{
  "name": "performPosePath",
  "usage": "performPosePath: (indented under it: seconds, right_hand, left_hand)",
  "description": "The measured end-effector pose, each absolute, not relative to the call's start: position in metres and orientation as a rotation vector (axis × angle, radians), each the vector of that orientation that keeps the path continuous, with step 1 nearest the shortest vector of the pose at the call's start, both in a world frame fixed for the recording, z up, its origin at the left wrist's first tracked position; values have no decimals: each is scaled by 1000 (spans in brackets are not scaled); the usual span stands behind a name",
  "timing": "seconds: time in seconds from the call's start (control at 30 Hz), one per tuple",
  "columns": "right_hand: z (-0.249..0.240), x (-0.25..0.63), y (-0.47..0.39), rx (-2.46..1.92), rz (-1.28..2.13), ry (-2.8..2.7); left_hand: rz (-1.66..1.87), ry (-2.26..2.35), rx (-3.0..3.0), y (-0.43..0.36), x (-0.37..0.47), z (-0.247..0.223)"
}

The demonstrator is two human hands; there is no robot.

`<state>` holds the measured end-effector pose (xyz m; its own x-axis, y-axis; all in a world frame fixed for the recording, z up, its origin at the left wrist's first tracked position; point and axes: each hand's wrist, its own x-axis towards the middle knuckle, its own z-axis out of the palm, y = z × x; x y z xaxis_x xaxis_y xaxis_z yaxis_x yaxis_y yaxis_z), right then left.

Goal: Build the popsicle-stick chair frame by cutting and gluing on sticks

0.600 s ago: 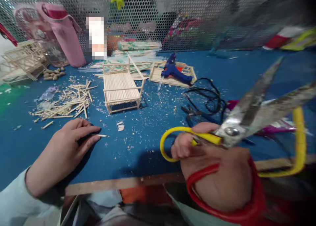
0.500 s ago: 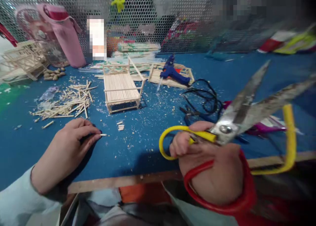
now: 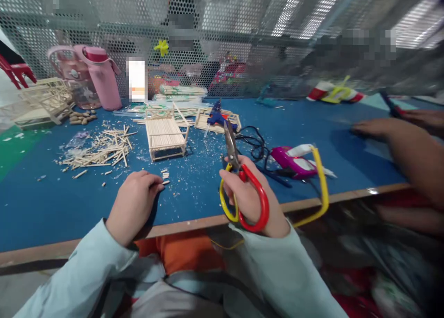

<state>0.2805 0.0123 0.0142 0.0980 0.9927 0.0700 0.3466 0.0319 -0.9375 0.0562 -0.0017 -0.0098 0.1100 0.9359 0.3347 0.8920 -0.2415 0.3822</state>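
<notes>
My left hand (image 3: 133, 202) rests low over the blue table, its fingertips pinched on a short piece of wooden stick (image 3: 166, 183). Just beyond the fingertips lie several small cut stick pieces (image 3: 165, 174). My right hand (image 3: 251, 195) holds scissors (image 3: 231, 144) with one red and one yellow handle, the blades almost together and pointing away from me. Ahead of my hands stands a small bed-like frame (image 3: 166, 132) made of thin sticks. A heap of cut sticks (image 3: 111, 146) lies to the left of it.
Behind the frame lie a blue glue gun (image 3: 218, 116) on a stick panel and bundles of sticks (image 3: 182, 93). A purple tool (image 3: 293, 163) and black cable (image 3: 255, 144) are at right. Another person's hand (image 3: 374, 126) reaches in there. Pink bottle (image 3: 104, 84), back left.
The scissors have come away from the camera, down and leftward over the table, and their blades have closed. My left hand has moved right, nearer the cut pieces. The view has tilted upward.
</notes>
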Motion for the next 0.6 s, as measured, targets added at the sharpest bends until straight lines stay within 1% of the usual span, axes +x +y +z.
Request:
performPosePath:
  seconds: [0.1, 0.33, 0.6]
  right_hand:
    - [15, 280, 11, -1497, 800, -1476]
    - [15, 277, 14, -1540, 775, -1524]
    - [7, 271, 19, -1399, 902, -1445]
  left_hand:
    - [766, 1920, 2240, 2, 59, -8]
    - [716, 1985, 2200, 3, 60, -4]
    - [720, 1984, 2186, 3, 59, -5]
